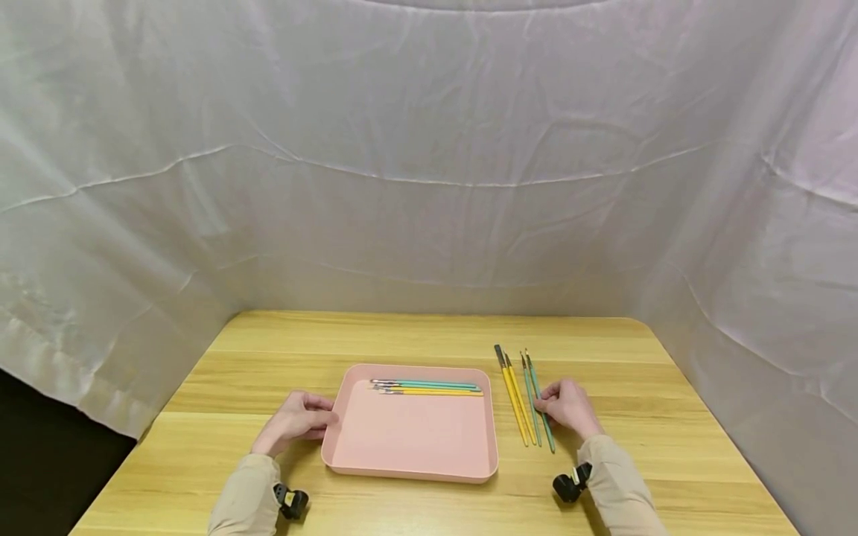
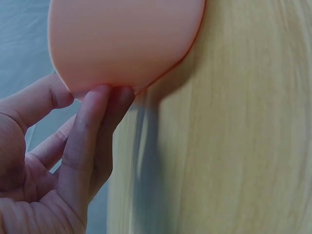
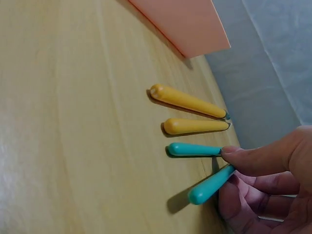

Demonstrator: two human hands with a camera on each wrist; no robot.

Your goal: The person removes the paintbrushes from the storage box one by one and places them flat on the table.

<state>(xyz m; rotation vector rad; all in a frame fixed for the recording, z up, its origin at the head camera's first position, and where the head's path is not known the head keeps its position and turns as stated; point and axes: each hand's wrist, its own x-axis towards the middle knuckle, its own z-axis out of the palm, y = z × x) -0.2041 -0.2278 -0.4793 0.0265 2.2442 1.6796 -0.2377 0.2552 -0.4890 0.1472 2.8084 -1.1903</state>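
Head view: at 3 o'clock of the pink tray (image 1: 410,447), steadied by the left hand (image 1: 299,419), a teal brush (image 1: 541,408) on the desk (image 1: 670,417) is pinched by the right hand (image 1: 567,406) and could be knocked against neighbouring brushes.

Wood-grain tabletop (image 1: 429,335) under everything. Wrinkled white sheet (image 1: 429,149) hangs behind and to both sides, well beyond the fingers. Dark gap (image 1: 47,454) at far left, below the sheet edge.
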